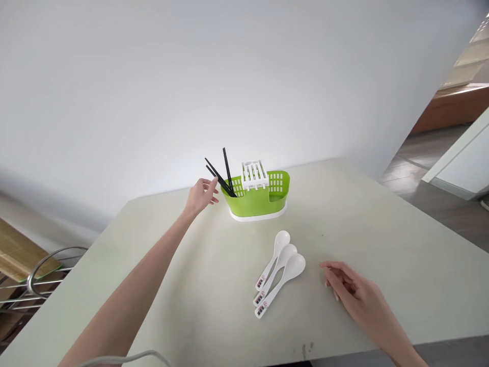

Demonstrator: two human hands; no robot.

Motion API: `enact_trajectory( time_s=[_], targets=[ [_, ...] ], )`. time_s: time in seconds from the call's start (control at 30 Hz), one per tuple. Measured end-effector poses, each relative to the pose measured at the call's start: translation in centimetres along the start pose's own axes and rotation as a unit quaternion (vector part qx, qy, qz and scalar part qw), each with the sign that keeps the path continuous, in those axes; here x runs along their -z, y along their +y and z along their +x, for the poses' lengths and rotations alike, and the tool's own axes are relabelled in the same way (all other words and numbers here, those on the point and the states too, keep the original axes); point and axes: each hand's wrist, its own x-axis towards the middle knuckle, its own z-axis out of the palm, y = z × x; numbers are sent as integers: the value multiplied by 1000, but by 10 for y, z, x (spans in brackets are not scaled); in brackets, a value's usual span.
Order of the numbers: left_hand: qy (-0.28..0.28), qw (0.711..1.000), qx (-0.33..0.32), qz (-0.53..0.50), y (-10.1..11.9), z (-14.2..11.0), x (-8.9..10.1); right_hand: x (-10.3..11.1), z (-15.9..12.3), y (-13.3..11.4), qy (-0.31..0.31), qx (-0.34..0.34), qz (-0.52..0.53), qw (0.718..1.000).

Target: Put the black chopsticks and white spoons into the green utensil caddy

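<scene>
Black chopsticks (218,178) stand in the left part of a green basket (248,206), several leaning out to the left and upward. My left hand (202,194) is at the basket's left end. Its thumb tip meets the leaning chopsticks, while the other fingers are spread apart; a firm grip does not show. Three white spoons (284,270) lie fanned on the table in front of the basket, bowls pointing away, with printed marks on their handles. To their right, my right hand (355,293) is by the tabletop, its fingers loosely bent and holding nothing.
A white slotted rack (254,174) sits over the basket's middle, and a white base (260,217) is under it. The pale table (183,316) meets a wall behind. At the left, a metal wire rack (38,290) stands beside the table with a wooden board (23,252).
</scene>
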Motion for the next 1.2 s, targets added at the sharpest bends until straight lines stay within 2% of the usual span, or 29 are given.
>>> enact_trajectory(
  time_s=[0.17,0.2,0.3,0.37,0.47,0.6,0.73,0.87,1.2],
  targets=[
    [19,997,27,-65,-29,-25,-14,-3,-1,-2,22,3,-23,999],
    [3,997,30,-73,-36,-33,-20,-3,-1,-2,25,3,-28,999],
    [-105,993,9,-46,-53,-59,-39,-3,0,-3,29,6,-42,999],
    [-145,988,-48,-3,-58,-76,-54,-3,0,-5,33,6,-48,998],
    [-148,982,-111,38,-55,-96,-76,-4,1,-7,42,3,-56,998],
    [-191,973,-129,17,-37,-116,-101,-5,0,-9,53,-1,-64,997],
    [-231,962,-143,-15,-25,-131,-116,-5,1,-10,59,-1,-70,996],
    [-237,960,-145,-30,-21,-139,-121,-4,0,-11,61,6,-72,996],
    [-241,958,-151,-35,-23,-142,-120,-5,2,-11,68,-1,-82,994]
  ],
)
